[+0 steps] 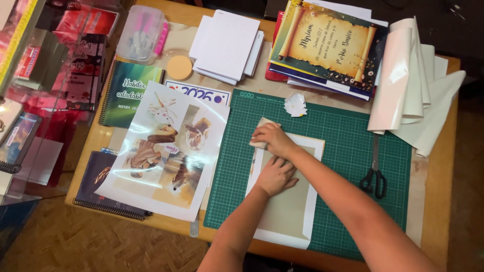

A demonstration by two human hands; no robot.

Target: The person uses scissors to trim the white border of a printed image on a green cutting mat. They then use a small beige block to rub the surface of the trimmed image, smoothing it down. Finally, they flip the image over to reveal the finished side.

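Beige sheet with white border (290, 211) lying flat on green cutting mat (353, 151) at table (443, 166) front edge. Left hand (276, 175) spread open, palm pressing the sheet; right hand (272, 138) curled around a small beige pad (260, 124) at the sheet's top corner. Sheet's middle hidden under forearms. Clear plastic tub (141, 32) holding pink pens, blurred.

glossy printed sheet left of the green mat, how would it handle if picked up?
The glossy illustrated sheet is probably floppy: it is thin and overhangs the spiral notebooks beneath. Its shine suggests a slick surface that could slide. Likely light and easily creased.
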